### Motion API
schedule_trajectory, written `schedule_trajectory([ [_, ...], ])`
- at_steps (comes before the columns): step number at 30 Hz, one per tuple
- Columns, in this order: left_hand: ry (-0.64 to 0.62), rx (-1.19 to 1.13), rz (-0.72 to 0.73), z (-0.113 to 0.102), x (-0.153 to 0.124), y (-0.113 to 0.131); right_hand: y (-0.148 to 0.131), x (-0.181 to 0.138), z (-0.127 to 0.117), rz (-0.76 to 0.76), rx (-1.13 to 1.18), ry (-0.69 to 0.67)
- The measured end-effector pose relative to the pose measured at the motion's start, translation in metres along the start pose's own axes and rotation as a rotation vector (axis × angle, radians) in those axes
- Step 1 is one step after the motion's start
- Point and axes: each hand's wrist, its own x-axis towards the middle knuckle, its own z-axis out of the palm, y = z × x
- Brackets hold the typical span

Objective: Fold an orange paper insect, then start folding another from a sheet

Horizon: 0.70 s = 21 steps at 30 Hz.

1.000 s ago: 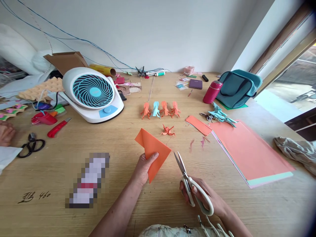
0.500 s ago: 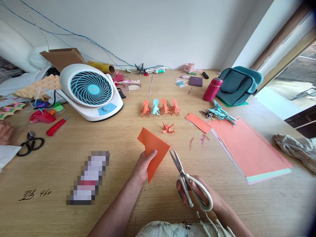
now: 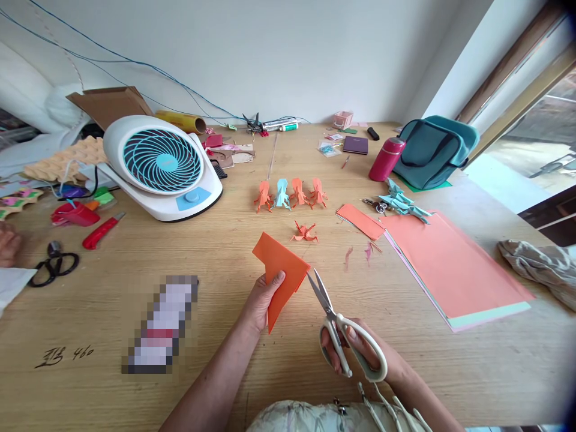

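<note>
My left hand (image 3: 264,299) pinches a folded piece of orange paper (image 3: 284,264), thumb on top, with a notch in its left edge. In my right hand (image 3: 357,348) is a pair of white-handled scissors (image 3: 332,315), fingers through the loops. Their blades stand slightly apart, tips right by the paper's right corner; whether they touch it I cannot tell. Beyond the paper lies a small orange origami figure (image 3: 305,231). Behind that stand several folded paper figures in a row, among them a light blue one (image 3: 282,193) and an orange one (image 3: 263,195).
A fan (image 3: 164,165) stands at the back left, near black scissors (image 3: 54,264) and a red cutter (image 3: 102,232). Another person's hand (image 3: 9,243) shows at the left edge. Right: orange sheets (image 3: 454,264), blue folded paper (image 3: 402,203), a bottle (image 3: 387,159), a teal bag (image 3: 436,153) and cloth (image 3: 537,270).
The paper has turned slightly in my left hand, and a layer edge now shows on its right side. The scissors have shifted very slightly left and up. The view has moved a little.
</note>
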Motion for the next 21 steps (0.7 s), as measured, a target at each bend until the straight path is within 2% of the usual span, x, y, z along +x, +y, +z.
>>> schedule_trajectory([
  [14,0.015,0.02,-0.01,0.0007,0.0007,0.0004,-0.0087,-0.0013,0.0051,0.028,0.016,-0.046],
  [21,0.03,0.025,-0.003,0.0058,0.0007,0.0031,-0.0099,-0.0079,0.0072,0.089,-0.025,-0.059],
])
